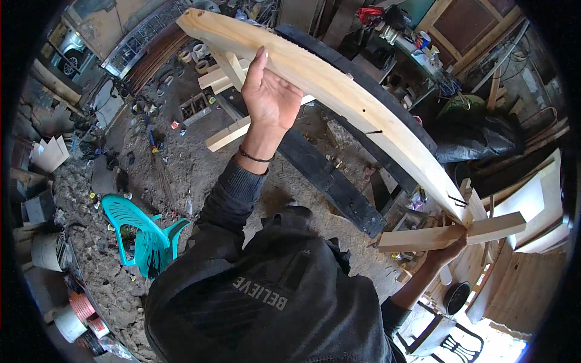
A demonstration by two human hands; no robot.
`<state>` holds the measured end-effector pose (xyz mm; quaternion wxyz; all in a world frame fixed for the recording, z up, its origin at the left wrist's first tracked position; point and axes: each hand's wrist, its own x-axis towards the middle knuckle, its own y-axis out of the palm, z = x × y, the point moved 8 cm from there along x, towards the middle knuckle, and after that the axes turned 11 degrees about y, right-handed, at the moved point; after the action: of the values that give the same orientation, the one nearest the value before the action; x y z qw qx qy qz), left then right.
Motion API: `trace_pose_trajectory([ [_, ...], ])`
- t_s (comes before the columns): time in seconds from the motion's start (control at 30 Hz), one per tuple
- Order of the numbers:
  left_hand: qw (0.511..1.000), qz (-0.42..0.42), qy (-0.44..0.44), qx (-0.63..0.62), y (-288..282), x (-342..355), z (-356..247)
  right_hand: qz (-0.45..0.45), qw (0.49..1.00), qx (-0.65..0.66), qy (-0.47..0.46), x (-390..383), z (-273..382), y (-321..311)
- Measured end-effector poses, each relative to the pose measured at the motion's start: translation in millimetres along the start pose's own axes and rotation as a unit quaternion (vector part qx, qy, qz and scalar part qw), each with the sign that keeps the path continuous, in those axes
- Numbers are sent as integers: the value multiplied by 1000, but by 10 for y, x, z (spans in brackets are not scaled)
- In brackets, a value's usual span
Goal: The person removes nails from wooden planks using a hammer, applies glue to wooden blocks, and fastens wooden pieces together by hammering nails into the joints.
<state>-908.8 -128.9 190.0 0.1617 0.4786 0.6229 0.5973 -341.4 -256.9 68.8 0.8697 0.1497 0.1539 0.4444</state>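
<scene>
A long pale wooden plank point(339, 91) slants across the view from upper left to lower right, with a few dark marks on its face. My left hand point(272, 100) grips its lower edge near the far left end, thumb raised against the face and the other fingers hidden behind. Shorter wooden pieces, one a pale batten point(229, 134), show beyond that hand. At the right end a wooden crosspiece point(417, 238) meets the plank. My right hand point(446, 253) is closed around the crosspiece by this joint, fingers partly hidden.
Behind the plank lie dark beams point(327, 175) on the dirt floor. A broken turquoise plastic chair point(142, 233) sits at left. Black plastic sacks point(478, 136) and a cluttered workbench point(417, 57) stand at right. Wooden sheets point(526, 272) lean at lower right.
</scene>
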Motion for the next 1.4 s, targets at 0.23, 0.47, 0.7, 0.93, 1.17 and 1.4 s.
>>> trace_pose_trajectory([
  [0.23,996,-66,-60,21,-741,229,45,2,1000,18,-8,10,-435,-51],
  [0.47,933,-19,-234,271,-1016,235,25,-70,997,8,25,-232,-284,255],
  [0.7,593,596,251,479,994,-514,60,-71,989,-105,-76,-628,234,1034],
  [0.93,354,689,95,625,1231,-563,1530,-41,962,-187,-193,-764,352,1113],
  [1.17,357,669,95,645,1470,-572,1634,-148,923,-315,-161,-689,-476,387],
  [1.4,347,671,113,645,1566,-798,1607,13,992,-96,-75,-638,-639,311],
])
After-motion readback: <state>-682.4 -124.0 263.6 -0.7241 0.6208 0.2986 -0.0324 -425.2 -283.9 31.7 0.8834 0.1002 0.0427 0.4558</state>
